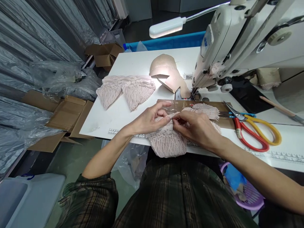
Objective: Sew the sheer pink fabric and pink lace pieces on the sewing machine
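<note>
A pale pink lace piece (168,142) hangs over the table's front edge, below both hands. My left hand (153,117) pinches its upper edge between thumb and fingers. Right beside it, my right hand (194,126) pinches the same edge, the fingertips of the two hands nearly touching. More pink lace (206,110) lies behind my right hand on a brown taped board (177,104). On the left of the table rests a folded stack of pink lace (129,88). A beige cup-shaped piece (166,69) with cut notches lies near the needle.
The sewing machine (218,41) stands at the back right under a white lamp (166,28). Red and yellow scissors (251,126) lie right of my hands, a brush (282,109) beyond them. Cardboard boxes (67,114) stand at left; a purple basket (251,201) sits below the table.
</note>
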A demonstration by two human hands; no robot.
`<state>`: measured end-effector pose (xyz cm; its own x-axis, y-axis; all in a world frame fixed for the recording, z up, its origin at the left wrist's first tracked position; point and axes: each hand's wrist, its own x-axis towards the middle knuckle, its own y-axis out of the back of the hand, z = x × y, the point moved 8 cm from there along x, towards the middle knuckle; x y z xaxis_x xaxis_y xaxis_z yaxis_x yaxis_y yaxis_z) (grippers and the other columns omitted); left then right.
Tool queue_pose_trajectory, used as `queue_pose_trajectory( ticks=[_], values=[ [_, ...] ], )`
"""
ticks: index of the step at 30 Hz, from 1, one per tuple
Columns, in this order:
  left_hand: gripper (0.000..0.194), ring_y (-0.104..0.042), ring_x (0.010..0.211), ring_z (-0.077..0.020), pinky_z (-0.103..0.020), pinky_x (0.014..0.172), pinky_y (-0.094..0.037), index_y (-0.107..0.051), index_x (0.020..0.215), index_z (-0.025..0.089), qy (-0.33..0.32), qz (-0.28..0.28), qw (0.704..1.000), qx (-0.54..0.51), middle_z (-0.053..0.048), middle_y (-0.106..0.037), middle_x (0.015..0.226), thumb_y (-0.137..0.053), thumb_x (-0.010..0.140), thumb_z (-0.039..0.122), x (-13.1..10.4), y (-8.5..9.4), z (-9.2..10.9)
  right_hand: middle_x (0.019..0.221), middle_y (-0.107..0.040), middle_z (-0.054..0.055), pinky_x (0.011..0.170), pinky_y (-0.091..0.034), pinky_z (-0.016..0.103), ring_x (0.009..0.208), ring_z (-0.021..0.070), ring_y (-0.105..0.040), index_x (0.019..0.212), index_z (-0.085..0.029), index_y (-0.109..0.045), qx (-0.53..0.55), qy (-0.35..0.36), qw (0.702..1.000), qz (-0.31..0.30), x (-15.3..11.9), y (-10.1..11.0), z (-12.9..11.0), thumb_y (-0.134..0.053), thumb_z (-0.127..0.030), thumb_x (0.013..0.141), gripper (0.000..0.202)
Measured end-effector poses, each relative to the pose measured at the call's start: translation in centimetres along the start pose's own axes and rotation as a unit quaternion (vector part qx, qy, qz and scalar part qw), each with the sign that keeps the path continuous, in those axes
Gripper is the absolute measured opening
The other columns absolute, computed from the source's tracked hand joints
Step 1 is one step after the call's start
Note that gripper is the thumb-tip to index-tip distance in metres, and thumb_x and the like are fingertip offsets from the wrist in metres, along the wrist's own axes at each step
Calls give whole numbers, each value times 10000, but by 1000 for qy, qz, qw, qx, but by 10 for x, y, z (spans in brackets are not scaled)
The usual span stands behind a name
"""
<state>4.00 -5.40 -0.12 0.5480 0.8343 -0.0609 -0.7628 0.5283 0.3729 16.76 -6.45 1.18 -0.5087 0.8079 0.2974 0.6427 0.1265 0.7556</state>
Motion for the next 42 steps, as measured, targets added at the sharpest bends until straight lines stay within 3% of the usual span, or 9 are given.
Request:
queue_pose_trajectory(
  ticks=[5,9,15,21,27,36,42],
  values=[
    [536,-633,798,-142,-293,814,-484,-400,1440,147,-36,25,996,82,-11,-686,842,-575,968,330,-3,-4,7,752,-721,115,577,-275,295,597,188,-598,819,-146,-680,-123,-33,991,-37,2,-5,-3,-497,-247,882,219],
    [507,-650,827,-152,-292,815,-490,-429,1417,156,-55,38,994,90,-18,-694,856,-587,963,319,-6,-6,10,734,-701,100,556,-233,293,567,166,-547,794,-156,-636,-141,-23,989,-33,5,-1,-7,-495,-238,861,176],
    [534,-633,762,-121,-262,765,-501,-460,1424,158,-29,38,999,0,-15,-686,866,-629,947,331,-7,-1,3,741,-657,31,608,-433,269,625,138,-583,819,-185,-601,68,-3,998,15,0,10,2,-543,-197,834,61],
    [225,-683,1008,-179,-322,925,-530,-753,1098,199,-38,43,997,-42,-80,-744,1095,-677,921,315,-3,3,2,921,-709,86,672,-506,302,804,185,-652,894,-176,-659,157,3,987,28,-5,11,5,-564,-185,856,103],
    [380,-694,1041,-214,-366,950,-547,-723,1134,127,10,72,995,-66,-126,-742,1142,-769,838,361,-3,2,-3,867,-734,55,620,-488,275,718,158,-639,937,-179,-710,191,-70,979,8,-6,6,12,-582,-258,888,158],
    [349,-696,978,-190,-338,899,-562,-701,1090,106,6,77,995,-58,-111,-741,1061,-766,830,330,-1,-1,-3,784,-737,39,621,-453,269,650,143,-633,869,-168,-714,126,-45,991,14,-6,9,6,-590,-253,880,152],
    [365,-689,954,-179,-312,856,-564,-678,1137,93,-9,75,995,-58,-117,-731,1063,-744,855,314,-2,-6,0,621,-616,5,539,-371,259,540,116,-521,717,-173,-605,31,-9,999,20,-2,12,0,-591,-177,819,103]
  ],
)
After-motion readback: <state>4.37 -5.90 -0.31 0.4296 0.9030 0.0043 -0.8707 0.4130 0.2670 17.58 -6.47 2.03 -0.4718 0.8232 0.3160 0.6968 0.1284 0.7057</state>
